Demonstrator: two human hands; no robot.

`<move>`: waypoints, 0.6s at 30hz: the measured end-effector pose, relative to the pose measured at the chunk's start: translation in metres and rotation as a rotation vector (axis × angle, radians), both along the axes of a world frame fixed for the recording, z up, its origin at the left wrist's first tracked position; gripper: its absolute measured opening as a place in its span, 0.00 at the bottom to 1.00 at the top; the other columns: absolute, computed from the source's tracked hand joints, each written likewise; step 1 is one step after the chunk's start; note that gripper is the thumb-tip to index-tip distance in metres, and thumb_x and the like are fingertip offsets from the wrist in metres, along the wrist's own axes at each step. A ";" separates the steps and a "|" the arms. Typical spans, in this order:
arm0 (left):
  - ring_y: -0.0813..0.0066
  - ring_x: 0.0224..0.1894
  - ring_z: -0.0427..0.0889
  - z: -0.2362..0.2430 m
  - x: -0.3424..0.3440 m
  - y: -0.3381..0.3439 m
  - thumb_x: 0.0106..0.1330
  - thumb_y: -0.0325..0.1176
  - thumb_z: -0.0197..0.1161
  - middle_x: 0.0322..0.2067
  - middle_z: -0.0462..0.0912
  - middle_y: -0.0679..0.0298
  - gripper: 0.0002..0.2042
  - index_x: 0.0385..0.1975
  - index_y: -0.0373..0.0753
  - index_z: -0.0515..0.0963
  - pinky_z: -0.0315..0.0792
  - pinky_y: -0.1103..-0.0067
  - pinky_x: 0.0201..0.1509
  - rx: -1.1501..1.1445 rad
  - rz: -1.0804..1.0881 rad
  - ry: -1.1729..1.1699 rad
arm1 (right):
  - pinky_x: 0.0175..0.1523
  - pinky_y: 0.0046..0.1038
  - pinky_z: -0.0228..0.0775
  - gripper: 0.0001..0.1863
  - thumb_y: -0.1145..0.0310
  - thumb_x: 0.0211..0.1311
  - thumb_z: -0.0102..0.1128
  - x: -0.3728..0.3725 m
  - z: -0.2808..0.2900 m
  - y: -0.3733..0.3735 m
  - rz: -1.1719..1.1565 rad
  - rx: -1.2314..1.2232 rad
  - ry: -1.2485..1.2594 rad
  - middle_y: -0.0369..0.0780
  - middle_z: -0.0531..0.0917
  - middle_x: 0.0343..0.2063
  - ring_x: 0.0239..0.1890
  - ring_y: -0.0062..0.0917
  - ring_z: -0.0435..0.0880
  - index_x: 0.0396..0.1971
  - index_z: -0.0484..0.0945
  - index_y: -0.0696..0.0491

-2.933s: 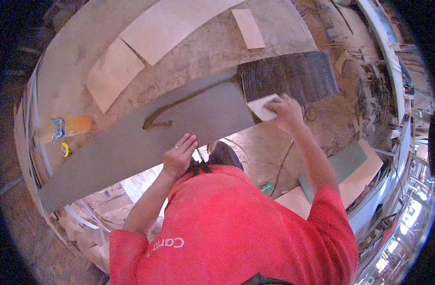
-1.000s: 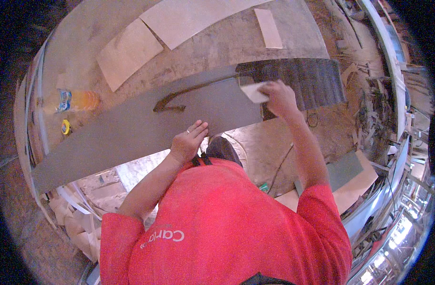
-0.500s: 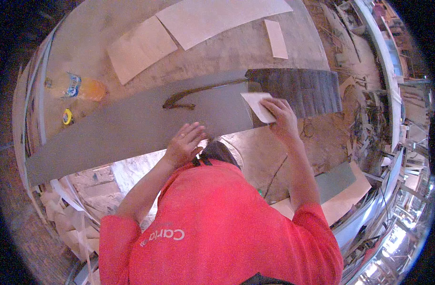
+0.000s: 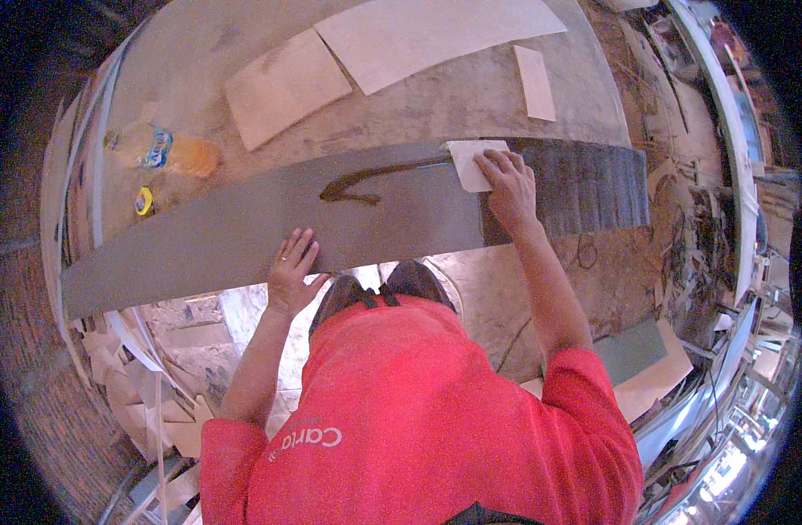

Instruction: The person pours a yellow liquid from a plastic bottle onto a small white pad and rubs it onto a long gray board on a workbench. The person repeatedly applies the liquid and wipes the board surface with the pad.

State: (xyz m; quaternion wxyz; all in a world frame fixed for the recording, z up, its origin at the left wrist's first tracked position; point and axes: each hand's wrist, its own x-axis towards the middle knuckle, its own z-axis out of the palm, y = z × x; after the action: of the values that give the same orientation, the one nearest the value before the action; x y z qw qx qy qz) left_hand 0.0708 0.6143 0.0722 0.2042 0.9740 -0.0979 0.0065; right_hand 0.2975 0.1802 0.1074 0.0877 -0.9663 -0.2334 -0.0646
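A long grey sheet (image 4: 217, 227) lies across the table in front of me, its left end tapering. A thick brown streak of glue-like liquid (image 4: 353, 190) curves over its middle. Toward the right end the surface carries a dark, wet-looking, streaked coat (image 4: 593, 184). My right hand (image 4: 513, 197) grips a flat white spreader (image 4: 471, 171), pressed to the sheet near its far edge, where the streak meets the dark coat. Fingers spread, my left hand (image 4: 291, 271) rests on the sheet's near edge and holds nothing.
Pale flat panels (image 4: 436, 44) lie farther back on the table (image 4: 418, 114), with a narrow strip (image 4: 535, 83) beside them. A bottle of orange liquid (image 4: 191, 156) lies at the left, near a yellow tape measure (image 4: 144, 201). Scraps and offcuts (image 4: 689, 245) clutter the right side.
My right hand has pushed the spreader from the sheet's near side to its far edge. My left hand has slid left along the near edge. The whole view has shifted slightly.
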 end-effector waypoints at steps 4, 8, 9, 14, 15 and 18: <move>0.58 0.80 0.63 0.000 0.001 0.001 0.54 0.43 0.82 0.78 0.67 0.62 0.36 0.65 0.40 0.80 0.60 0.59 0.82 -0.014 0.012 0.016 | 0.65 0.44 0.70 0.37 0.80 0.52 0.64 0.010 -0.016 -0.001 0.005 -0.049 0.001 0.33 0.81 0.66 0.69 0.38 0.75 0.65 0.81 0.39; 0.60 0.80 0.63 -0.001 0.002 0.005 0.53 0.44 0.83 0.78 0.67 0.63 0.36 0.65 0.42 0.80 0.62 0.60 0.82 -0.026 0.007 0.037 | 0.65 0.44 0.69 0.37 0.81 0.53 0.63 0.006 -0.023 0.001 0.003 -0.034 -0.006 0.33 0.81 0.65 0.69 0.38 0.74 0.65 0.82 0.39; 0.60 0.80 0.63 -0.001 0.002 0.005 0.52 0.44 0.83 0.78 0.67 0.63 0.37 0.64 0.42 0.81 0.62 0.60 0.82 -0.022 0.004 0.031 | 0.65 0.44 0.69 0.36 0.81 0.53 0.62 0.003 -0.023 0.001 0.004 -0.037 -0.011 0.33 0.81 0.65 0.69 0.38 0.74 0.65 0.82 0.39; 0.60 0.80 0.64 -0.002 0.002 0.006 0.51 0.45 0.83 0.77 0.68 0.64 0.36 0.63 0.43 0.82 0.63 0.61 0.81 -0.017 0.014 0.041 | 0.64 0.43 0.70 0.37 0.82 0.52 0.62 0.005 -0.012 -0.006 -0.012 -0.045 0.029 0.33 0.81 0.65 0.68 0.38 0.75 0.65 0.81 0.39; 0.61 0.80 0.64 -0.003 0.003 0.006 0.51 0.45 0.83 0.77 0.68 0.64 0.36 0.63 0.43 0.82 0.63 0.61 0.81 -0.034 0.016 0.037 | 0.64 0.43 0.70 0.37 0.82 0.52 0.62 0.008 -0.014 -0.007 -0.029 -0.044 0.027 0.33 0.81 0.65 0.68 0.38 0.75 0.65 0.81 0.39; 0.61 0.80 0.65 -0.003 0.002 0.007 0.51 0.46 0.83 0.77 0.69 0.64 0.36 0.63 0.44 0.82 0.64 0.61 0.81 -0.048 0.025 0.058 | 0.64 0.43 0.70 0.37 0.81 0.53 0.62 0.008 -0.023 -0.004 -0.012 -0.039 -0.015 0.32 0.81 0.65 0.68 0.38 0.75 0.65 0.81 0.39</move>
State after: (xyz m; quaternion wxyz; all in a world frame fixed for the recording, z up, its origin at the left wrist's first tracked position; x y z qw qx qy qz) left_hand 0.0730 0.6215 0.0690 0.2303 0.9697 -0.0799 -0.0166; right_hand 0.3060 0.1762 0.0842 0.0669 -0.9686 -0.2296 -0.0678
